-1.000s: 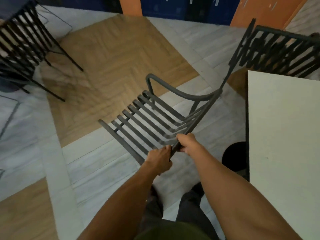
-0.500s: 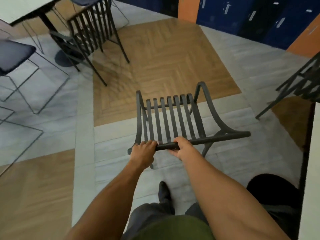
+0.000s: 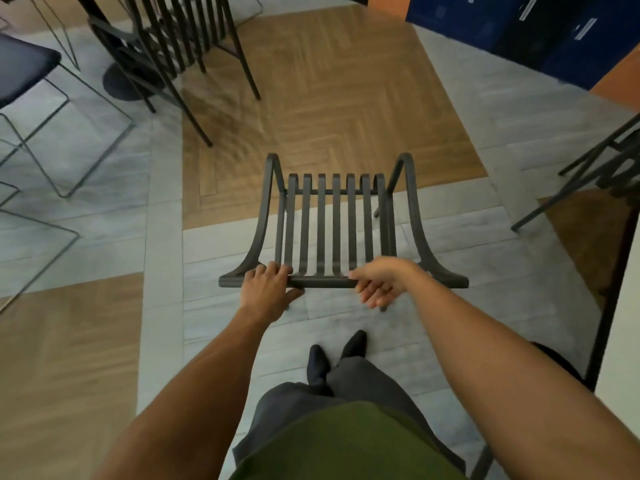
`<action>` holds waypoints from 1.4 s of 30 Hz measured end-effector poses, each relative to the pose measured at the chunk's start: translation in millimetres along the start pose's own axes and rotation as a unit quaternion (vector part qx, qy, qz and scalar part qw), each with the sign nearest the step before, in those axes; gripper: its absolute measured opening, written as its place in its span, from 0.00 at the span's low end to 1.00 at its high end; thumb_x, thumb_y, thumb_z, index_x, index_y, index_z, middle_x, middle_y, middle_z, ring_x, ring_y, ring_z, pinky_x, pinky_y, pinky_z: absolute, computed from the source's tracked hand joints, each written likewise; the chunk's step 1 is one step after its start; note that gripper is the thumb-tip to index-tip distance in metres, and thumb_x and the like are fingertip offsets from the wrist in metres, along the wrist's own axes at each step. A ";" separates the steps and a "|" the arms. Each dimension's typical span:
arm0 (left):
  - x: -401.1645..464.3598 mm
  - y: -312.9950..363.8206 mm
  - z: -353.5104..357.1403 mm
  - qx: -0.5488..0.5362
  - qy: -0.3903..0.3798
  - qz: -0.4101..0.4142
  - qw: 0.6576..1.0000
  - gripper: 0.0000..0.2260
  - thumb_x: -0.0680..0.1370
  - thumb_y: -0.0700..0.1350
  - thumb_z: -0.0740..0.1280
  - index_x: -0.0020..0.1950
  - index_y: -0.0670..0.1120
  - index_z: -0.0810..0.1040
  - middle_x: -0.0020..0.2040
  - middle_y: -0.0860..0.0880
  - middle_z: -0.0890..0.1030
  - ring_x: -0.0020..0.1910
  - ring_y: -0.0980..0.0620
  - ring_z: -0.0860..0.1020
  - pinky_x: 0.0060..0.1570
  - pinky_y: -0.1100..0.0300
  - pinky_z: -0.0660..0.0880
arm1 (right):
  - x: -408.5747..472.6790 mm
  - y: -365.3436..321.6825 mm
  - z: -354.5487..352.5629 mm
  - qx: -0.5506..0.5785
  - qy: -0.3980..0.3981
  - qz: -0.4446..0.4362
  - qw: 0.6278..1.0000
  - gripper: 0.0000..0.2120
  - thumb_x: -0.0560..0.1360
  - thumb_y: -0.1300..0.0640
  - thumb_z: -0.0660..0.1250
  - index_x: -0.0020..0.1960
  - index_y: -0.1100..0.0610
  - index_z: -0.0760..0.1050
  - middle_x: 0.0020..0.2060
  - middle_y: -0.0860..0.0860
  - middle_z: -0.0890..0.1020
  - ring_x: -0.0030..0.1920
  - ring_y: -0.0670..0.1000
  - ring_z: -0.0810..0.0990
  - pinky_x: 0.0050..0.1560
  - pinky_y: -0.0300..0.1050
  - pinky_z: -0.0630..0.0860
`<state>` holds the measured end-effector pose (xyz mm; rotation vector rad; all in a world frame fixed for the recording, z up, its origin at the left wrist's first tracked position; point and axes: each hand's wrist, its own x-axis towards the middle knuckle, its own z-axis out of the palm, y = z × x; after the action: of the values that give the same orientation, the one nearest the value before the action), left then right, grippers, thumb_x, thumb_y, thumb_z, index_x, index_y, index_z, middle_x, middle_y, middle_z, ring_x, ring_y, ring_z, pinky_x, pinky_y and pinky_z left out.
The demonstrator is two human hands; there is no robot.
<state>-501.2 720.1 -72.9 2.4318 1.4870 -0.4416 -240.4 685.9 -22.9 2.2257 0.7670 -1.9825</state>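
Note:
A dark grey metal chair point(image 3: 335, 220) with a slatted seat and curved armrests stands on the floor right in front of me, its back toward me. My left hand point(image 3: 268, 289) grips the left part of the backrest's top rail, fingers over it and thumb beneath. My right hand point(image 3: 379, 280) rests on the same rail further right. Its fingers are loose and spread and hang over the near side of the rail.
Another black slatted chair point(image 3: 180, 46) and a round table base point(image 3: 121, 84) stand at the upper left. A wire-frame stool with a dark blue cushion point(image 3: 20, 71) is at the far left. A third chair point(image 3: 609, 168) and a white table point(image 3: 627, 306) are on the right. Blue lockers point(image 3: 519, 26) line the back.
The chair swung round from sideways by the white table to square in front of me. My right hand loosened from a grip on the rail to relaxed fingers.

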 end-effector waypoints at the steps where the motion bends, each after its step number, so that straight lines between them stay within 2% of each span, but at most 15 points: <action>1: 0.6 4.5 -0.2 0.001 0.001 -0.001 1.000 0.29 0.79 0.69 0.58 0.72 0.51 0.68 0.65 0.46 0.75 0.65 0.43 0.73 0.66 0.45 0.69 | 1.7 2.9 -12.0 -0.033 0.043 -0.029 0.998 0.17 0.77 0.45 0.69 0.50 0.60 0.81 0.42 0.56 0.86 0.35 0.51 0.84 0.34 0.42 0.79; 4: 2.2 18.7 0.4 0.006 0.007 0.011 1.000 0.31 0.78 0.71 0.55 0.71 0.51 0.69 0.65 0.46 0.74 0.65 0.43 0.72 0.66 0.45 0.69 | 10.1 20.8 -43.6 -0.171 0.149 -0.133 0.965 0.16 0.75 0.41 0.69 0.48 0.54 0.79 0.44 0.53 0.82 0.42 0.50 0.81 0.43 0.47 0.78; 7: 6.0 30.5 1.8 0.009 -0.003 0.033 0.999 0.34 0.77 0.72 0.49 0.70 0.50 0.70 0.65 0.47 0.74 0.65 0.45 0.71 0.66 0.45 0.68 | 12.7 41.4 -58.5 -0.216 0.120 -0.160 0.956 0.21 0.71 0.33 0.68 0.52 0.48 0.76 0.50 0.49 0.79 0.51 0.50 0.77 0.55 0.54 0.76; 9: 4.3 37.7 3.3 0.010 -0.004 0.013 1.000 0.39 0.74 0.75 0.43 0.70 0.50 0.70 0.66 0.48 0.75 0.66 0.45 0.70 0.67 0.45 0.66 | 13.9 55.1 -58.7 -0.239 0.091 -0.166 0.952 0.25 0.68 0.29 0.68 0.54 0.47 0.75 0.51 0.47 0.77 0.52 0.49 0.76 0.56 0.53 0.75; 10: 2.7 41.7 5.0 0.011 -0.002 -0.008 1.000 0.41 0.73 0.76 0.41 0.70 0.50 0.70 0.66 0.48 0.75 0.67 0.44 0.70 0.68 0.43 0.64 | 15.3 62.0 -57.3 -0.265 0.100 -0.181 0.942 0.26 0.67 0.27 0.67 0.53 0.46 0.75 0.51 0.47 0.76 0.50 0.47 0.76 0.54 0.52 0.75; 13: -1.8 52.0 12.0 0.010 0.019 -0.072 0.997 0.45 0.71 0.81 0.42 0.69 0.50 0.71 0.65 0.48 0.76 0.68 0.42 0.70 0.71 0.40 0.57 | 22.0 79.5 -40.6 -0.348 0.205 -0.239 0.883 0.26 0.70 0.26 0.61 0.53 0.47 0.70 0.51 0.48 0.73 0.47 0.48 0.74 0.57 0.53 0.73; 16: 5.0 56.0 12.6 -0.025 0.019 -0.086 0.996 0.48 0.66 0.85 0.45 0.63 0.49 0.74 0.61 0.46 0.79 0.63 0.41 0.72 0.68 0.44 0.62 | 31.8 89.9 -22.9 -0.402 0.298 -0.233 0.834 0.31 0.73 0.26 0.56 0.60 0.51 0.68 0.56 0.53 0.72 0.51 0.53 0.75 0.58 0.55 0.71; 18: 10.9 54.4 12.4 -0.031 0.023 -0.078 0.996 0.48 0.63 0.86 0.45 0.59 0.49 0.75 0.58 0.47 0.80 0.60 0.42 0.72 0.64 0.45 0.65 | 35.5 90.4 -20.6 -0.418 0.323 -0.220 0.820 0.35 0.72 0.25 0.55 0.63 0.53 0.68 0.58 0.54 0.74 0.52 0.55 0.77 0.59 0.55 0.71; 22: 15.4 51.2 17.1 -0.025 0.028 -0.066 0.997 0.46 0.62 0.87 0.46 0.53 0.50 0.76 0.54 0.47 0.82 0.58 0.43 0.72 0.59 0.45 0.66 | 34.5 92.0 -19.6 -0.444 0.331 -0.212 0.805 0.37 0.72 0.25 0.53 0.64 0.55 0.67 0.51 0.54 0.80 0.49 0.55 0.80 0.59 0.56 0.71; 25: 19.5 46.7 17.1 -0.008 0.026 -0.043 0.999 0.46 0.62 0.87 0.46 0.54 0.51 0.78 0.52 0.47 0.83 0.58 0.44 0.72 0.57 0.44 0.65 | 30.9 93.3 -14.0 -0.444 0.338 -0.202 0.805 0.37 0.73 0.26 0.53 0.66 0.55 0.65 0.48 0.53 0.81 0.47 0.55 0.80 0.60 0.57 0.69; 28: 30.3 36.7 11.7 0.006 0.027 -0.012 1.000 0.45 0.61 0.88 0.46 0.49 0.53 0.78 0.47 0.47 0.82 0.56 0.44 0.73 0.56 0.42 0.67 | 27.4 93.9 -7.9 -0.441 0.343 -0.192 0.807 0.37 0.73 0.26 0.52 0.65 0.55 0.65 0.47 0.53 0.81 0.47 0.55 0.80 0.60 0.56 0.69; 32: 49.3 19.8 1.8 0.017 0.019 0.044 0.999 0.44 0.59 0.88 0.46 0.45 0.52 0.77 0.48 0.46 0.79 0.55 0.44 0.74 0.60 0.40 0.68 | 20.9 88.6 9.1 -0.394 0.348 -0.154 0.837 0.36 0.72 0.25 0.52 0.63 0.54 0.65 0.49 0.53 0.82 0.49 0.55 0.81 0.62 0.57 0.68; 38: 69.3 -4.3 -16.1 0.051 0.004 0.150 0.987 0.47 0.60 0.88 0.44 0.50 0.52 0.78 0.52 0.45 0.79 0.57 0.43 0.74 0.62 0.39 0.67 | 5.4 79.5 54.9 -0.292 0.360 -0.082 0.882 0.33 0.73 0.26 0.55 0.61 0.53 0.66 0.52 0.53 0.82 0.52 0.56 0.81 0.64 0.58 0.66; 42: 79.2 -17.5 -25.7 0.084 0.008 0.219 0.972 0.48 0.60 0.88 0.44 0.52 0.52 0.80 0.54 0.46 0.80 0.60 0.43 0.73 0.64 0.39 0.66 | -3.6 74.9 94.1 -0.231 0.377 -0.042 0.896 0.32 0.73 0.26 0.54 0.59 0.53 0.66 0.50 0.53 0.82 0.50 0.56 0.80 0.62 0.57 0.67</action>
<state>-479.5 802.0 -80.7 2.7965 0.9016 -0.4644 -296.6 584.8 -56.0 2.6184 1.2422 -0.7446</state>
